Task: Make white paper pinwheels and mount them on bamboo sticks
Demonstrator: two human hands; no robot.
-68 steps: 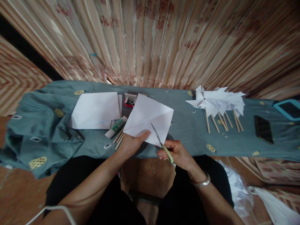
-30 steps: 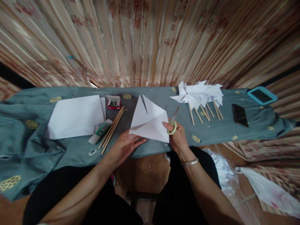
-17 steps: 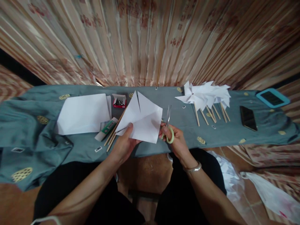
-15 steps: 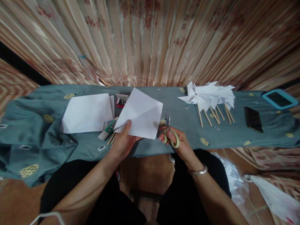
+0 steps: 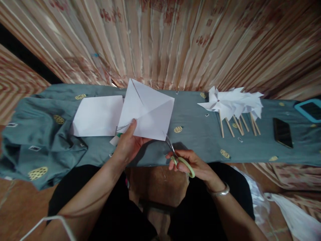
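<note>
- Left hand [image 5: 128, 143] pinches the slit paper sheet [image 5: 150, 112].
- Right hand [image 5: 198, 162] grips scissors [image 5: 186, 163], now brought to the sheet's near corner.
- I judge cutting lined up.

Blue-green cloth [image 5: 203, 142] covered the surface [image 5: 193, 127]. Paper [image 5: 99, 115], pinwheels [image 5: 235, 103], a phone [image 5: 282, 132] and a blue-rimmed device [image 5: 313, 110] lay there.

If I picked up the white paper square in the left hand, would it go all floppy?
The paper square would probably feel very light, as it looks thin. Its top and left corners may flop, because slits run into them. The rest might stay flatter: it sticks out fairly straight from the left hand.
</note>
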